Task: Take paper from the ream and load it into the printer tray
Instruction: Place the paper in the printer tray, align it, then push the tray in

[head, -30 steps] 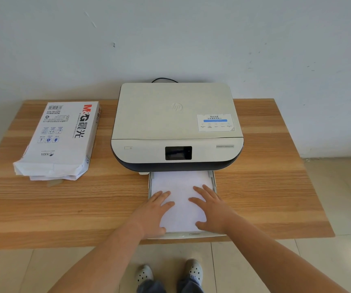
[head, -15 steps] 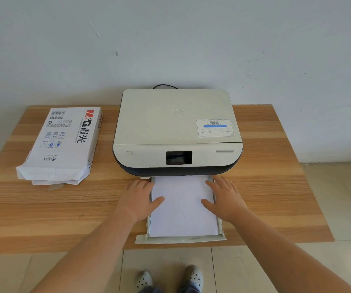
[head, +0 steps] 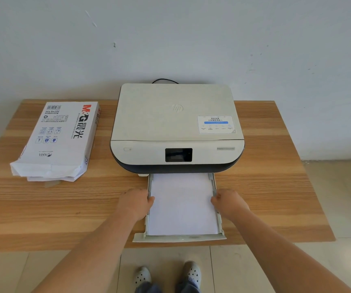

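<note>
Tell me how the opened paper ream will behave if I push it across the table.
The ream lies flat and broad, so it should slide rather than tip. It looks thick, so probably heavy. Its torn near end gapes, so loose wrapper may crumple or snag on the table.

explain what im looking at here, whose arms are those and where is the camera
The camera sits on a person's head, looking down, so the arms are their own. On the wooden table stands a printer with its paper tray pulled out toward the person, white paper lying in it. The left hand and right hand grip the tray's two sides. An opened ream of paper lies to the left of the printer. Shoes show on the floor below.
</note>
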Available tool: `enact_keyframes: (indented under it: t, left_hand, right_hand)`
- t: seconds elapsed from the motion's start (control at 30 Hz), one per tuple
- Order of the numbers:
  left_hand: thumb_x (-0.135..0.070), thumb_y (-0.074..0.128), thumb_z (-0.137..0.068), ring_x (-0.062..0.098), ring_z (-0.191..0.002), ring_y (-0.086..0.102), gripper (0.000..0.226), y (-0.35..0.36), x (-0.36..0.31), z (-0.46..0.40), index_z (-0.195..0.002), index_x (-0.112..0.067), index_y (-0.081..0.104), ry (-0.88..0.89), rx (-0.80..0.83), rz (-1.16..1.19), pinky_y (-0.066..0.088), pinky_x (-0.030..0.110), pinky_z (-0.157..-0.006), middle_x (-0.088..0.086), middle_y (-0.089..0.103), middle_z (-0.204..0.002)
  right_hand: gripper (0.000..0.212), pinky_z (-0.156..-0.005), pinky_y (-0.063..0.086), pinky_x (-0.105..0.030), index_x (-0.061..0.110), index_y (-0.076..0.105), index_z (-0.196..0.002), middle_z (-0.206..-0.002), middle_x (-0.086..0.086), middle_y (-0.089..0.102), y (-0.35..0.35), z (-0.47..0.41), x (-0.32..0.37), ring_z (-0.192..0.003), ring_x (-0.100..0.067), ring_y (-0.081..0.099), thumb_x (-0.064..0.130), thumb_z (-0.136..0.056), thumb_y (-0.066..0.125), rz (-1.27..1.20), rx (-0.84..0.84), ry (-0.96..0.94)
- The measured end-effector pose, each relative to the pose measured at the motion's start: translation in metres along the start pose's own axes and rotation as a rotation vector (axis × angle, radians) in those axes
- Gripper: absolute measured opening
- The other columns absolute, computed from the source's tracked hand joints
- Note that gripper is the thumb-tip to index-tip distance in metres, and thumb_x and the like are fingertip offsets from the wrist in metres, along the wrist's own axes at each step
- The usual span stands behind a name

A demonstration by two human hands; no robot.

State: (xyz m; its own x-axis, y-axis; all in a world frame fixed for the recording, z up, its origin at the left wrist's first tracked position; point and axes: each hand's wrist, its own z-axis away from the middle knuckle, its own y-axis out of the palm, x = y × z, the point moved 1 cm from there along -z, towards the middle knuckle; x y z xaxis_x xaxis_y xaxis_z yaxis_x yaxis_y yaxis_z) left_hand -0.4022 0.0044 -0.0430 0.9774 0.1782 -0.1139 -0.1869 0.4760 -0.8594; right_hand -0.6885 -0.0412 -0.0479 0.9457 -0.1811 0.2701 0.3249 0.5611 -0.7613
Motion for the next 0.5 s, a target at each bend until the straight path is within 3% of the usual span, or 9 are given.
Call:
enact_keyframes:
  t: [0.17,0.5]
  left_hand:
    - [-0.035,0.037,-0.097,0.017,-0.081,0.056,0.026,0.002,-0.004,-0.008,-0.09,-0.018,0.056,-0.029,0.012,0.063,0.046,0.031,-0.069,0.001,0.062,-0.091]
    - [-0.026,0.04,-0.096,0.015,-0.081,0.055,0.02,0.007,-0.003,-0.024,-0.09,-0.016,0.056,-0.045,0.091,0.162,0.041,0.027,-0.063,0.001,0.059,-0.088]
  right_hand:
    - [0.021,-0.057,0.048,-0.029,0.017,0.054,-0.079,-0.076,0.0,0.06,0.001,-0.005,0.001,-0.064,-0.015,0.056,0.029,-0.091,0.042,0.045,0.023,0.012]
    - [0.025,-0.059,0.045,-0.029,0.018,0.056,-0.089,-0.077,0.002,0.058,-0.002,-0.019,0.003,-0.068,-0.015,0.056,0.029,-0.093,0.035,0.119,0.057,0.02]
